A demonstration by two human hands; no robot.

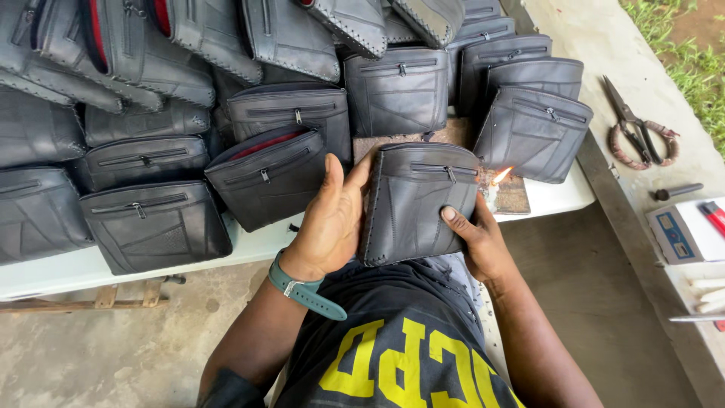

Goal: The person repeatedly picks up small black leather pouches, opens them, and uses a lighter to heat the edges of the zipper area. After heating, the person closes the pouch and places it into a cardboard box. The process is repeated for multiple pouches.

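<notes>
Both hands hold one black zippered pouch (419,202) upright above the lap. The left hand (330,219) lies flat along its stitched side; the right hand (476,234) has its grip clamped on the opposite edge, thumb in front. Just beyond the right grip a small flame (501,175) burns on the table (555,198), among stacked black pouches (155,223).

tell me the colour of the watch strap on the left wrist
Teal green watch strap, clearest in the head view.

Pretty plain outdoor setup in soft daylight: a white surface (45,273) sits over a stained concrete floor (113,347), with a wooden slat (83,302) poking out underneath. A pale concrete ledge (596,45) runs along the right, grass (691,53) just beyond it.
</notes>
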